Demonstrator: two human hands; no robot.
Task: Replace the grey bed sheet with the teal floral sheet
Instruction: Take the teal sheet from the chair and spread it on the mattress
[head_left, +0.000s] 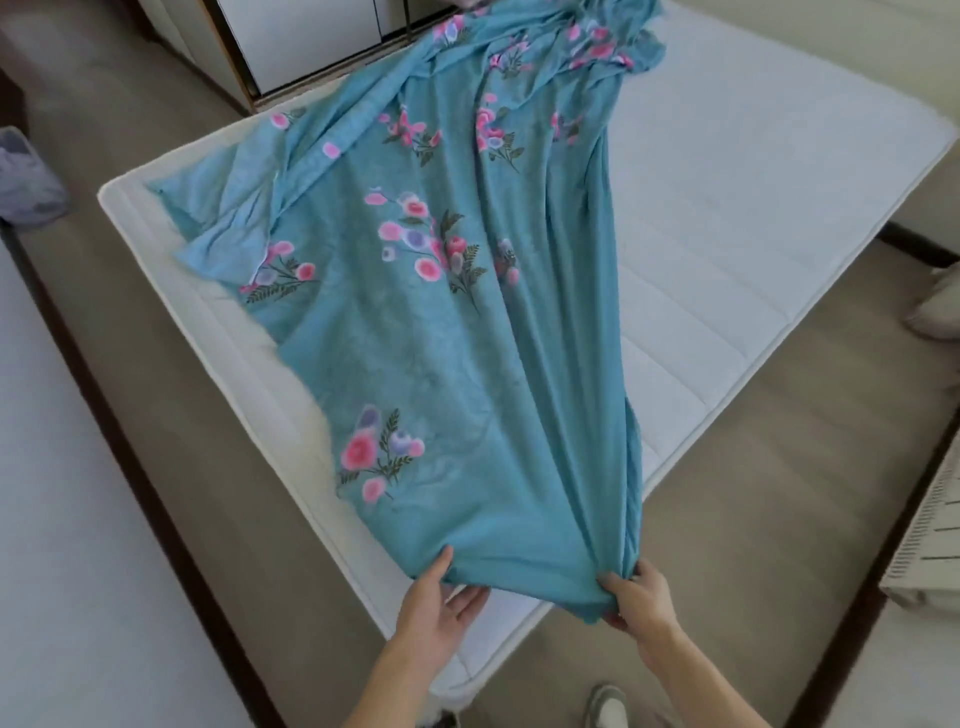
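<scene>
My right hand (641, 597) grips the teal floral cotton sheet (447, 332) bunched at its near edge; my left hand (434, 605) pinches it, to spread it over the bare white quilted mattress (727, 218).

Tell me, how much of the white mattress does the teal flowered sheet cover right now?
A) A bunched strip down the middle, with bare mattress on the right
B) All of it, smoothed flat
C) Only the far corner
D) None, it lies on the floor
A: the teal floral sheet runs in folds from the far end to the two hands at the near corner, leaving the white mattress bare on its right.
</scene>
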